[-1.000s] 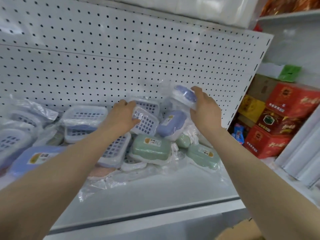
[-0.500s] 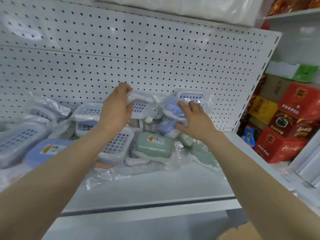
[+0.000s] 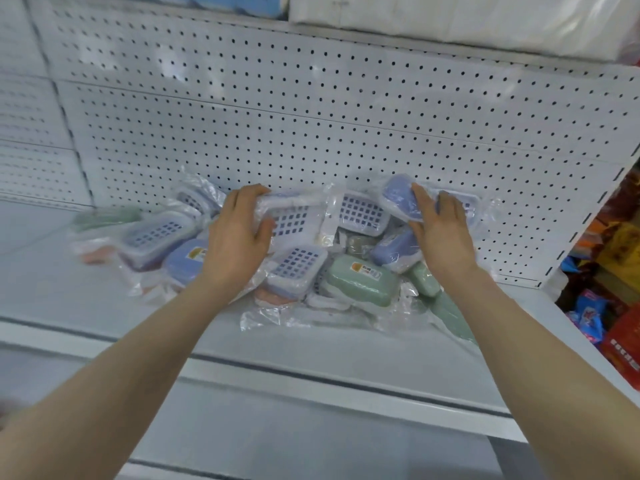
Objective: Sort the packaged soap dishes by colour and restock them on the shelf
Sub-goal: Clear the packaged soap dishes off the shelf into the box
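Shop: pegboard shelving (image 3: 311, 109), boxed stock (image 3: 620, 237)

White pegboard back panel (image 3: 311, 109), rows of small dark holes, one horizontal seam across it. Above it, white plastic-wrapped bundles (image 3: 450, 19) along the top edge; beside them on the left, something pale blue (image 3: 221, 1), mostly cut off. Far right, past the panel's slotted edge: red boxes (image 3: 623, 344), blue printed packets (image 3: 588, 313), a yellow-orange pack (image 3: 620, 244), all blurred, print unreadable. Far left, a second pegboard bay (image 3: 31, 140), bare
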### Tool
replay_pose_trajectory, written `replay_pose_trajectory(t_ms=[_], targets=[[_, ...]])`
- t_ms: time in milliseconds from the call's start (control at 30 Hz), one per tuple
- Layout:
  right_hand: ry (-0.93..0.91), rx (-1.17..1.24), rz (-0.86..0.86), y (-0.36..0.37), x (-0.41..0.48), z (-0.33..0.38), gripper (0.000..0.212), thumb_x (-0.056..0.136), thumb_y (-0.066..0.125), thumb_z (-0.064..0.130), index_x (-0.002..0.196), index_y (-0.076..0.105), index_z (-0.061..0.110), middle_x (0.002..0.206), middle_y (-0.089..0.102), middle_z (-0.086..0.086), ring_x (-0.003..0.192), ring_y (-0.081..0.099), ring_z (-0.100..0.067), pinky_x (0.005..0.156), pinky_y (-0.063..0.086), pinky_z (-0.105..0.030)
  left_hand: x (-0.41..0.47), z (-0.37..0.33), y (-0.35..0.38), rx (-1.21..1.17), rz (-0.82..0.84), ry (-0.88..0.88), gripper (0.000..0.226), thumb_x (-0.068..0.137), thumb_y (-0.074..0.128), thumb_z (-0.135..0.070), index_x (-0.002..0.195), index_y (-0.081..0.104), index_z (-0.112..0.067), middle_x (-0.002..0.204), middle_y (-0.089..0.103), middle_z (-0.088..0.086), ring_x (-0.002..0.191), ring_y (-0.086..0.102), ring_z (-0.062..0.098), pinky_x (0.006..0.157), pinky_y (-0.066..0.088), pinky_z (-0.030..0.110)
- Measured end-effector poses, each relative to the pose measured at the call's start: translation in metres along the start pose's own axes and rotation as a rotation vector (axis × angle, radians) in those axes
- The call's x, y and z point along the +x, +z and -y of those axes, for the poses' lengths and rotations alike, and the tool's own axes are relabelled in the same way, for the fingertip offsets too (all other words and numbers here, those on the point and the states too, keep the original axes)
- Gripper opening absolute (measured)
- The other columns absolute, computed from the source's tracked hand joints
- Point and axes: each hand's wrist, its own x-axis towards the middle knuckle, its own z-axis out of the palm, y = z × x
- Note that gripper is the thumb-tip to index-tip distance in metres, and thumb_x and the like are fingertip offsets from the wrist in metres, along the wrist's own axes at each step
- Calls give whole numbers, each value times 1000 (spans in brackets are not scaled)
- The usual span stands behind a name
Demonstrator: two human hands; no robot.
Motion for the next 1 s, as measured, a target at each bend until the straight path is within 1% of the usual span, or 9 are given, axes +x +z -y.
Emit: replay_pose_trajectory(t_ms=[100,233,300,433,600,700,767,867,1000], targets=[[-52,48,-42,-10,1,28,63,95,61,17,151,33,15,135,42,-35,130,37,-49,104,38,-56,-10,3,-18,7,-37,-45,41,89,61,-12,129,49,-13,124,55,9,109,53,25,82,35,27],[-185,106,-61,-16,-11,80,60,93,64,21,147,40,11,118,52,-31,110,50,-47,90,48,-55,-25,11,-48,-13,-77,-116,42,89,61,-14,130,48,-14,124,55,8,109,55,28,88,46,42],[-223,143,-37,-17,-22,110,56,94,62,24,146,42,11,116,53,-27,106,51,-44,86,48,-51,-34,21,-68,-16,-94,-130,42,89,61,-14,129,49,-14,123,55,8,109,55,27,87,46,43],[-283,214,-36,-14,-43,179,52,96,59,25,143,45,9,120,53,-26,108,51,-44,90,45,-49,-58,53,-121,17,-148,-196,40,90,61,-16,128,49,-14,122,55,6,107,54,22,80,38,27],[-360,308,-18,-7,-73,289,51,96,57,26,143,44,12,122,53,-23,109,50,-42,90,46,-47,-100,115,-206,51,-210,-324,40,90,59,-19,128,49,-20,121,55,1,105,55,19,85,47,38],[-413,373,-28,-1,-99,368,50,96,56,27,142,45,11,124,53,-23,109,51,-42,91,45,-47,-132,158,-264,76,-231,-395,39,89,60,-17,127,50,-18,120,56,1,105,54,17,85,48,37],[-470,430,-34,7,-122,422,48,98,55,28,142,45,11,124,54,-23,111,51,-41,94,43,-47,-157,189,-302,117,-247,-457,39,89,60,-17,127,50,-18,119,57,1,101,53,13,82,45,31],[-524,513,48,20,-159,499,50,98,55,28,144,41,14,128,50,-21,117,48,-40,97,43,-48,-203,233,-354,143,-273,-541,36,89,60,-18,124,51,-20,118,57,1,99,51,7,79,44,28],[-568,606,163,38,-218,585,50,99,55,29,144,38,16,128,50,-19,116,47,-37,94,43,-45,-276,288,-416,154,-293,-667,36,89,62,-15,122,51,-21,117,57,-3,103,54,12,84,50,33]])
